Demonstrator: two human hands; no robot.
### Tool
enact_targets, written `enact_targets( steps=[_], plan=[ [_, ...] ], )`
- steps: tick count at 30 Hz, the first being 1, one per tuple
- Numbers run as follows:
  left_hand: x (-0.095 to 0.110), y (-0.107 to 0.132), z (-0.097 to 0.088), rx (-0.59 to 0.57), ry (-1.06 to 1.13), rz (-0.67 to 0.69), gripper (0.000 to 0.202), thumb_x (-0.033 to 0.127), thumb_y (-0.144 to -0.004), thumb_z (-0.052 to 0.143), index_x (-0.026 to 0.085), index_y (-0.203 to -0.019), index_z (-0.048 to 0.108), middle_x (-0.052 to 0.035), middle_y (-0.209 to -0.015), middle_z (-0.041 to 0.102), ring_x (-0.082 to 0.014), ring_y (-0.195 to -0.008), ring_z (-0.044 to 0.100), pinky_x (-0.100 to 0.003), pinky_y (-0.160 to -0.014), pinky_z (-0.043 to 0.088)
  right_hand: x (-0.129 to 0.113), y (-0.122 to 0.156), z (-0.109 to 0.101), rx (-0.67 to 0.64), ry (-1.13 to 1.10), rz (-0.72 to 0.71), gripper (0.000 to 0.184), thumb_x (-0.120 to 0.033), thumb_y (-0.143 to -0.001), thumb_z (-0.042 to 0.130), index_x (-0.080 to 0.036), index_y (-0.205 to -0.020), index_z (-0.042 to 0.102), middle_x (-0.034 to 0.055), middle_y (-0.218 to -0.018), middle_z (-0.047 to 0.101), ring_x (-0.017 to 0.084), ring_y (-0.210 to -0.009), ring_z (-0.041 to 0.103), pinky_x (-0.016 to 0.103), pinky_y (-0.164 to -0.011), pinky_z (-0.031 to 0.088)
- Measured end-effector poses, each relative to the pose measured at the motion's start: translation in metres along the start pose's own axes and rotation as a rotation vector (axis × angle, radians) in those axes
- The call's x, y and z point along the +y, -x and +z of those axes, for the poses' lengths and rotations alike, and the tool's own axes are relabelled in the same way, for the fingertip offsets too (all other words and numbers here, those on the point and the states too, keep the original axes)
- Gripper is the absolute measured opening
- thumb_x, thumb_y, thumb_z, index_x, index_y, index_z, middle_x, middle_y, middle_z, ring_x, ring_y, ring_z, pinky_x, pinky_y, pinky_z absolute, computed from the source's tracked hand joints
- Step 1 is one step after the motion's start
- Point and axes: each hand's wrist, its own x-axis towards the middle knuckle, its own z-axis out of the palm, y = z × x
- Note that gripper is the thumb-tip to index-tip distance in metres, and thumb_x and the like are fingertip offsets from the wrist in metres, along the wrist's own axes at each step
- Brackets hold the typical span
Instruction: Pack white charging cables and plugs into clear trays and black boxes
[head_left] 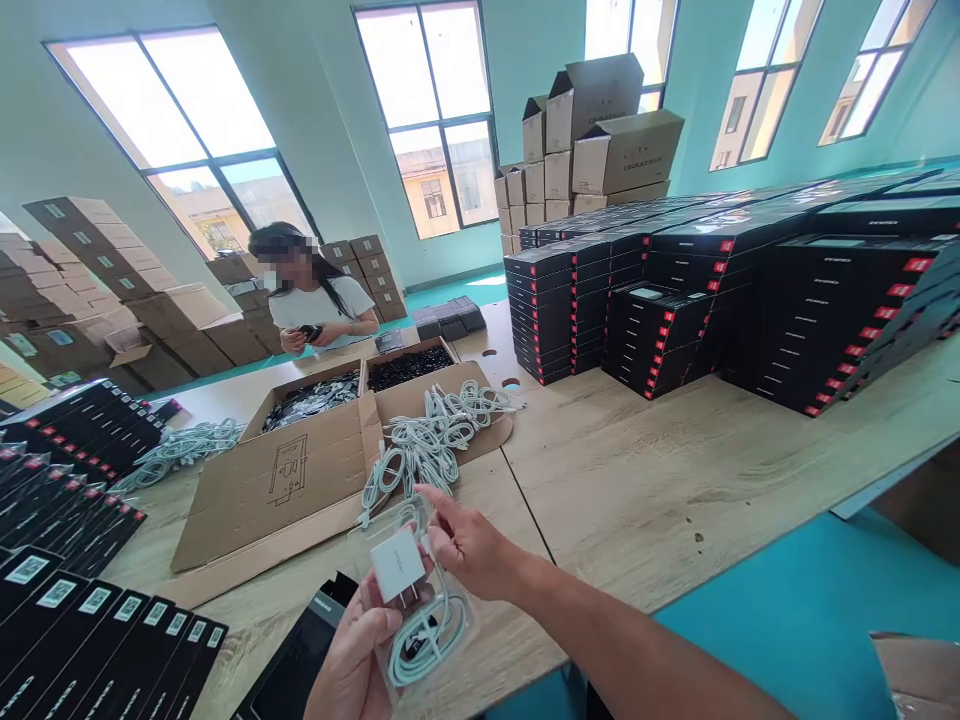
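My left hand (352, 645) is wrapped round the lower left side of a clear plastic tray (471, 622). In the tray sit a white charger plug (397, 566), its metal prongs showing, and a white cable (405, 668) coiled below it. At the tray's upper right edge is my right hand (472, 550), with thumb and index finger bent against it; the exact contact is partly hidden. Just left of my left hand a black box (300, 640) lies on the table.
Loose white cables (427, 440) lie heaped on a cardboard flap (262, 500). Beyond are open cartons of small parts (311, 400). Black boxes (544, 315) stand stacked on the right, and more black boxes (97, 640) on the left. Across the table sits a person (319, 300).
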Motion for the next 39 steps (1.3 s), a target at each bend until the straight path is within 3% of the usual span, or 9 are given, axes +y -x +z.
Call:
enact_targets(
  steps=[3,5,10,12,15,20,26,33,39],
  plan=[
    [0.0,-0.003,0.001,-0.076,-0.067,-0.02,0.097,0.027,-0.055,0.087,0.023,-0.145,0.05,-0.013,-0.114,0.077,-0.0325,-0.093,0.074,-0.036,-0.071,0.058,0.005,-0.001,-0.009,-0.112,-0.34,0.162,0.054,-0.03,-0.091,0.051,-0.021,-0.145,0.045,-0.0042,-0.079,0.056,0.012,-0.056,0.055,0.022,-0.048,0.044],
    [0.004,-0.007,-0.006,-0.08,-0.157,0.049,0.091,0.039,-0.063,0.085,0.024,-0.144,0.047,-0.0138,-0.122,0.074,-0.0338,-0.106,0.071,-0.041,-0.086,0.057,0.009,-0.001,-0.018,-0.13,-0.459,0.221,0.05,-0.035,-0.086,0.06,-0.02,-0.133,0.05,-0.0037,-0.081,0.061,0.011,-0.054,0.059,0.02,-0.042,0.043],
    [0.034,-0.02,-0.067,0.32,-0.886,0.418,0.068,0.06,-0.065,0.079,0.025,-0.117,0.053,-0.0181,-0.152,0.052,-0.0389,-0.141,0.047,-0.054,-0.117,0.034,0.021,0.005,-0.04,0.216,-0.605,0.322,0.053,-0.032,-0.074,0.069,-0.02,-0.12,0.047,-0.0043,-0.075,0.066,0.014,-0.058,0.066,0.018,-0.04,0.045],
    [0.045,-0.024,-0.094,0.337,-1.249,0.372,0.063,0.059,-0.06,0.08,0.023,-0.108,0.059,-0.0222,-0.152,0.051,-0.0443,-0.142,0.045,-0.059,-0.116,0.031,0.024,0.007,-0.042,0.325,-0.679,0.342,0.063,-0.03,-0.073,0.068,-0.02,-0.13,0.042,-0.0058,-0.073,0.066,0.014,-0.058,0.067,0.019,-0.042,0.049],
    [0.049,-0.028,-0.114,0.242,-1.443,0.275,0.061,0.056,-0.059,0.08,0.022,-0.107,0.066,-0.0192,-0.127,0.07,-0.0441,-0.126,0.06,-0.056,-0.107,0.041,0.022,0.006,-0.029,0.362,-0.794,0.319,0.079,-0.029,-0.071,0.07,-0.022,-0.142,0.037,-0.0064,-0.073,0.067,0.014,-0.059,0.068,0.022,-0.047,0.055],
    [0.044,-0.026,-0.098,0.164,-1.459,0.306,0.056,0.038,-0.055,0.082,0.022,-0.107,0.07,-0.0115,-0.108,0.077,-0.0405,-0.111,0.067,-0.048,-0.097,0.048,0.009,-0.008,0.016,0.318,-0.873,0.216,0.091,-0.029,-0.072,0.073,-0.023,-0.153,0.032,-0.0038,-0.079,0.069,0.015,-0.065,0.068,0.026,-0.053,0.059],
    [0.048,-0.018,-0.075,0.233,-1.588,0.548,0.075,0.038,-0.065,0.072,0.016,-0.134,0.054,-0.0203,-0.131,0.065,-0.0407,-0.127,0.057,-0.051,-0.106,0.044,0.013,-0.017,0.05,0.408,-0.695,0.075,0.075,-0.03,-0.074,0.076,-0.027,-0.145,0.052,-0.0014,-0.089,0.065,0.015,-0.074,0.065,0.03,-0.059,0.063],
    [0.046,-0.016,-0.052,0.324,-1.442,0.738,0.082,0.042,-0.071,0.072,0.021,-0.145,0.044,-0.0194,-0.144,0.055,-0.0398,-0.137,0.05,-0.051,-0.113,0.041,-0.013,-0.01,0.015,0.328,-0.512,0.053,0.067,-0.029,-0.081,0.067,-0.028,-0.146,0.053,-0.0055,-0.077,0.061,0.014,-0.063,0.067,0.028,-0.058,0.06],
    [0.033,-0.01,-0.032,0.21,-0.965,0.614,0.092,0.031,-0.062,0.085,0.023,-0.144,0.045,-0.0156,-0.147,0.055,-0.0382,-0.138,0.05,-0.052,-0.119,0.034,-0.082,0.001,-0.02,0.192,-0.09,0.06,0.063,-0.026,-0.084,0.066,-0.034,-0.146,0.055,-0.0042,-0.08,0.065,0.015,-0.068,0.067,0.027,-0.06,0.057]
  ],
)
